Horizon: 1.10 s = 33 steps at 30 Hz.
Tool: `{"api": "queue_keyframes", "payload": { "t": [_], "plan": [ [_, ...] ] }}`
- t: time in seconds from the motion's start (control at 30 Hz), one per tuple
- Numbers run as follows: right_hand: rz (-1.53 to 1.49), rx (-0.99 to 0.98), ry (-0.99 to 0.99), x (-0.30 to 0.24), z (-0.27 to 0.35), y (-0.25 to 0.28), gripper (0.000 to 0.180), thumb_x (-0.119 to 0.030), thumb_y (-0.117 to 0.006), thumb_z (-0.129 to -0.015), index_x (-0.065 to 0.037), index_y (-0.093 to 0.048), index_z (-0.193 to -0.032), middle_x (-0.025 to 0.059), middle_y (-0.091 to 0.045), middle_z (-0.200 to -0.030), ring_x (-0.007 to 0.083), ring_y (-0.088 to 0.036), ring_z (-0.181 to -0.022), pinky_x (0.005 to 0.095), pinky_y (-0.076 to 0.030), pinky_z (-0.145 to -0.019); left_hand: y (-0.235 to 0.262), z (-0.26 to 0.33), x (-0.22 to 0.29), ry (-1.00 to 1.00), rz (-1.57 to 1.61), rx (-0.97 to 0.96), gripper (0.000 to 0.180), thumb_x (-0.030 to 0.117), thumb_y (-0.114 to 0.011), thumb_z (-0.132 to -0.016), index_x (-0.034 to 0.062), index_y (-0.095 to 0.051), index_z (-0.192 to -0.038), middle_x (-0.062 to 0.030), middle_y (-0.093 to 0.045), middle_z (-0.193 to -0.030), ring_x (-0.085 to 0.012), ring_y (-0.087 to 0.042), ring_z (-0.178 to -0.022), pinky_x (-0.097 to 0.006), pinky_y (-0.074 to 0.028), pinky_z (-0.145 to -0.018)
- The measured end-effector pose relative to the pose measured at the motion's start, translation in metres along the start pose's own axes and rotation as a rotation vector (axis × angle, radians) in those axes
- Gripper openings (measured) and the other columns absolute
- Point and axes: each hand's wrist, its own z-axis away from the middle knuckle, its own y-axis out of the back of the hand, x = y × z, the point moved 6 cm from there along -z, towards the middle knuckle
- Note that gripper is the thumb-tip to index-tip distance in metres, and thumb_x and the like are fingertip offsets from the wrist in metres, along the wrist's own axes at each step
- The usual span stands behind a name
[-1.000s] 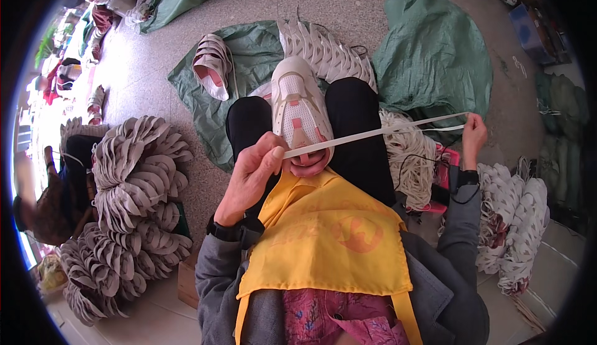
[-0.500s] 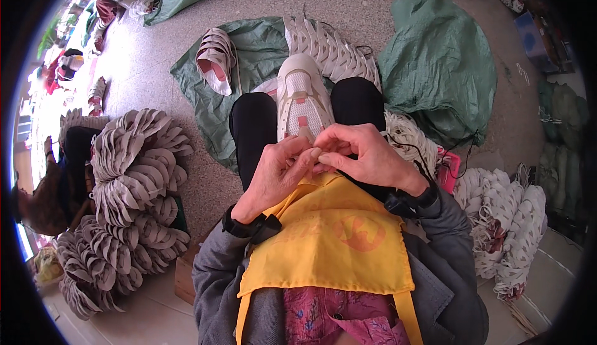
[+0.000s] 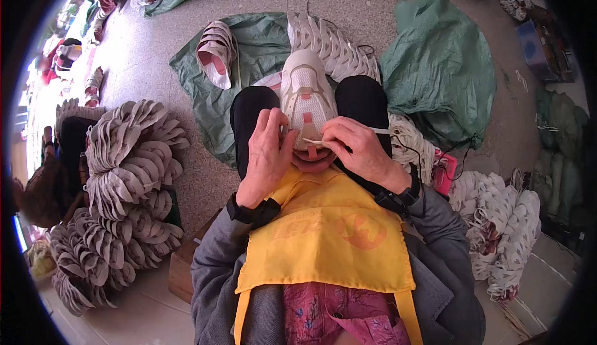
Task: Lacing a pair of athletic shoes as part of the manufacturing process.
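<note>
A white and beige shoe [image 3: 306, 105] with pink patches is held between my knees, its toe pointing away from me and its opening towards my apron. My right hand [image 3: 364, 155] pinches a white shoelace [image 3: 318, 141] over the shoe's tongue. One end of the lace sticks out to the left, and a stretch shows behind the knuckles. At the left edge of the shoe, my left hand [image 3: 267, 155] has its fingers curled; whatever lies between them is hidden.
A finished-looking shoe [image 3: 216, 55] lies on a green sheet [image 3: 193, 90] ahead. Stacked shoe uppers [image 3: 336, 46] stand beyond my knees, with a green sack [image 3: 435, 65] to their right. Grey shoe pieces [image 3: 127, 164] pile up at left; white bundles [image 3: 494, 220] and a pink container [image 3: 444, 174] sit at right.
My hands, together at the near end of the shoe before, have moved apart. The tongue and opening now show, and a shoelace end is visible in my right fingers.
</note>
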Motion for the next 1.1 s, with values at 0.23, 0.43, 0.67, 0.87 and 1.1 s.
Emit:
{"api": "queue_keyframes", "payload": {
  "t": [0.23,0.43,0.67,0.87,1.1],
  "plan": [
    [-0.043,-0.02,-0.039,0.004,0.006,-0.006,0.013,0.002,-0.069,-0.087,-0.001,-0.06,-0.095,0.0119,-0.065,-0.096,0.0344,-0.066,-0.092,0.0411,-0.055,-0.078,-0.002,0.005,0.0,0.012,0.018,-0.004,0.024,0.0,-0.072,-0.087,0.0017,-0.052,-0.099,-0.0095,-0.045,-0.087,-0.0213,-0.051,-0.064,-0.035,-0.044,-0.058],
    [-0.072,-0.008,-0.06,0.004,0.007,-0.004,0.014,0.002,-0.07,-0.087,-0.002,-0.06,-0.095,0.0115,-0.067,-0.097,0.0337,-0.067,-0.09,0.04,-0.055,-0.077,-0.002,0.006,0.002,-0.002,-0.021,0.012,0.024,0.0,-0.072,-0.087,0.0021,-0.052,-0.099,-0.0098,-0.045,-0.087,-0.0221,-0.052,-0.065,-0.036,-0.044,-0.058],
    [-0.121,0.004,-0.088,0.005,0.01,-0.003,0.011,0.002,-0.07,-0.09,-0.001,-0.061,-0.097,0.0099,-0.067,-0.097,0.0275,-0.068,-0.085,0.0349,-0.055,-0.073,-0.004,0.01,-0.002,0.005,-0.014,0.013,0.024,-0.001,-0.072,-0.087,0.0023,-0.052,-0.099,-0.0095,-0.046,-0.088,-0.0216,-0.053,-0.065,-0.035,-0.046,-0.059],
    [-0.343,0.133,-0.356,0.026,0.014,0.002,0.006,0.001,-0.069,-0.094,0.001,-0.063,-0.096,0.0062,-0.068,-0.089,0.011,-0.067,-0.076,0.0262,-0.054,-0.066,-0.004,0.003,-0.004,0.084,0.012,-0.058,0.024,0.004,-0.074,-0.087,0.0034,-0.052,-0.098,-0.0116,-0.05,-0.089,-0.029,-0.058,-0.068,-0.04,-0.048,-0.061],
    [-0.272,0.229,-0.427,0.036,-0.01,0.002,0.01,-0.005,-0.073,-0.094,0.002,-0.066,-0.091,0.005,-0.069,-0.077,0.0064,-0.065,-0.068,0.0245,-0.052,-0.059,-0.004,-0.028,-0.008,0.01,-0.022,-0.01,0.025,0.011,-0.079,-0.086,0.002,-0.056,-0.089,-0.0091,-0.052,-0.081,-0.0224,-0.057,-0.065,-0.036,-0.048,-0.059]
  ]
}}
